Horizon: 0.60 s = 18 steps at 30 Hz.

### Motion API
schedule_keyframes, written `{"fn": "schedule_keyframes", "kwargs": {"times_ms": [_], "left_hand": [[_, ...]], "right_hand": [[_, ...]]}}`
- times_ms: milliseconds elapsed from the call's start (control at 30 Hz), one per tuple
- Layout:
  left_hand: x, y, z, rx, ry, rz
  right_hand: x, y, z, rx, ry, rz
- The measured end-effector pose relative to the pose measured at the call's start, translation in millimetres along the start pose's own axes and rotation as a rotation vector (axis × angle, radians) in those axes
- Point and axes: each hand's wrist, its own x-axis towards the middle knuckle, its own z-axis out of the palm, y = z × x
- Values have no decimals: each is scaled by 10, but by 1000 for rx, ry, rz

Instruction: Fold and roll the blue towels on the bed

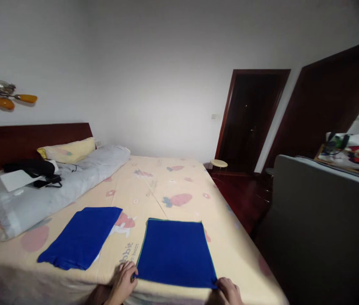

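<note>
Our left hand (124, 279) pinches the near left corner of a blue cloth (176, 253), fingers curled shut on the hem. Our right hand (228, 291) does the same at the near right corner, closed on the fabric; part of it is cut off by the lower frame edge, though the grip reads clearly enough.

The blue cloth lies flat and squared on the bed (167, 182), close to the near edge and slightly right of centre. A thin green trim shows along its far and side edges.

We judge the step in hand to be the start of a fold or a straightening of this cloth: both near corners are secured, the far edge lies undisturbed. The next move would call for both corners to travel together and level, so the edges meet without skew.

A second blue cloth (82, 237) lies flat towards the near left corner of the bed, apart from the first. A grey rolled duvet (55, 186) runs along the left side, carrying dark items and a white sheet we cannot identify further.

No containers are visible on the bed. A cluttered tray or box shows at far right, contents indistinct.
</note>
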Motion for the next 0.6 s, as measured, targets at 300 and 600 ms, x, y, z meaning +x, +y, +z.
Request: {"fn": "schedule_keyframes", "kwargs": {"times_ms": [300, 600], "left_hand": [[405, -215, 119, -210, -69, -201], [384, 42, 228, 151, -71, -269]], "right_hand": [[388, 60, 200, 167, 42, 168], [348, 151, 352, -117, 139, 129]]}}
